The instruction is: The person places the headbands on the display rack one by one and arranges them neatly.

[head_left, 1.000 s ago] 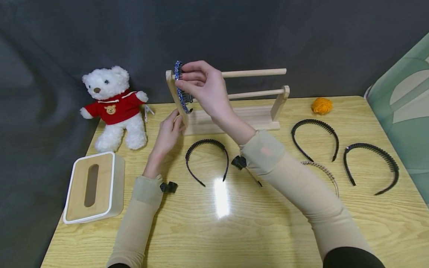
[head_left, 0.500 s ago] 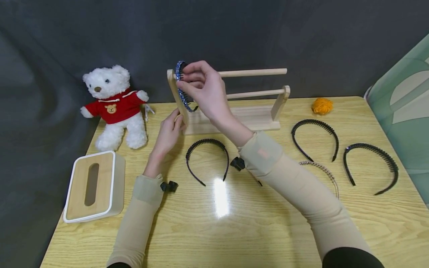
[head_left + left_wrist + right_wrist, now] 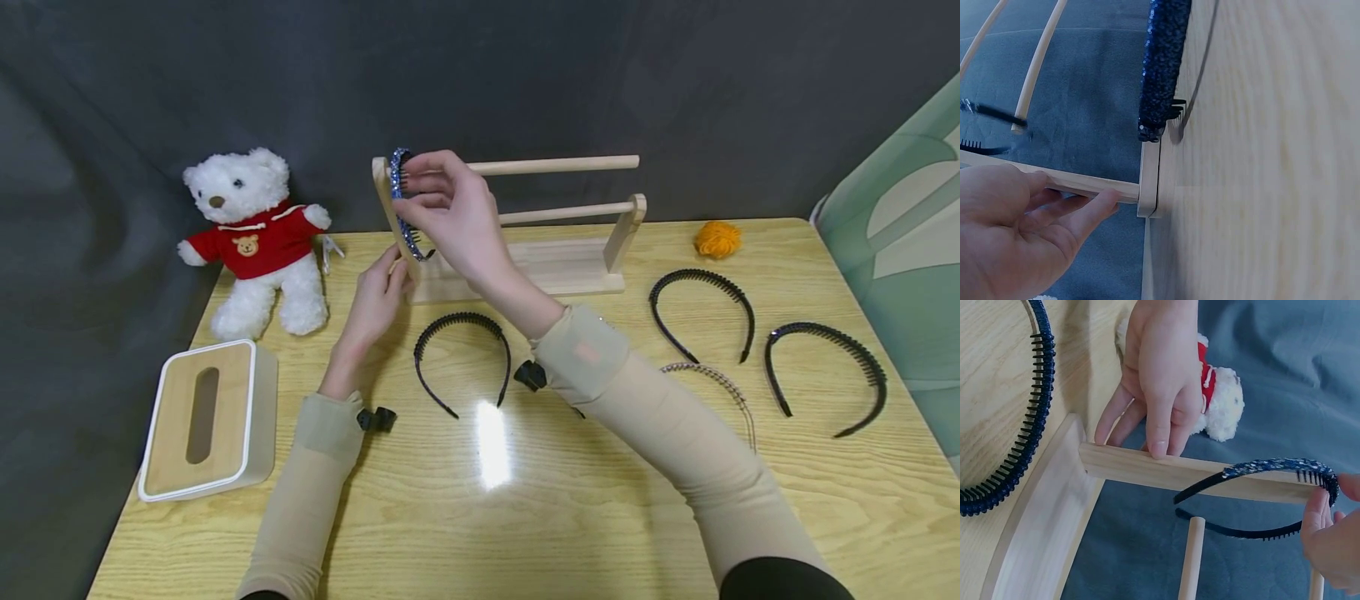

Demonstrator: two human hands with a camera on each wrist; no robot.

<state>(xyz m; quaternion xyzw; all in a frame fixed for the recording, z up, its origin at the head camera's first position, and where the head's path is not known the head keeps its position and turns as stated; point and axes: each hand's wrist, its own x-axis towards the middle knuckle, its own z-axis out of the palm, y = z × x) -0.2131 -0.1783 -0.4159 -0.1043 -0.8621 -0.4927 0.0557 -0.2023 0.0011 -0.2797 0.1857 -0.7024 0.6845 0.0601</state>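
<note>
My right hand (image 3: 461,217) pinches a blue glitter headband (image 3: 397,192) with comb teeth on its inner side, right beside the left upright of a wooden rack (image 3: 562,265). Its two ends point down, close to the free end of the lower rod (image 3: 1192,556) in the right wrist view. Fingers hide where the upper rod (image 3: 562,165) meets the upright, so whether the headband rests on that rod I cannot tell. Low on the same upright, my left hand (image 3: 373,298) grips the wood between thumb and fingers (image 3: 1159,434).
Toothed headbands lie on the table: a dark one (image 3: 459,317) before the rack, two black ones (image 3: 701,273) (image 3: 832,329) at right, a thin beaded one (image 3: 720,377) partly under my right arm. A white bear (image 3: 273,250), tissue box (image 3: 258,417) and orange yarn ball (image 3: 718,239) stand around.
The right hand has come down slightly with the blue glitter headband beside the upright, and the headband's tilt has shifted a little. The left hand keeps its grip on the rack.
</note>
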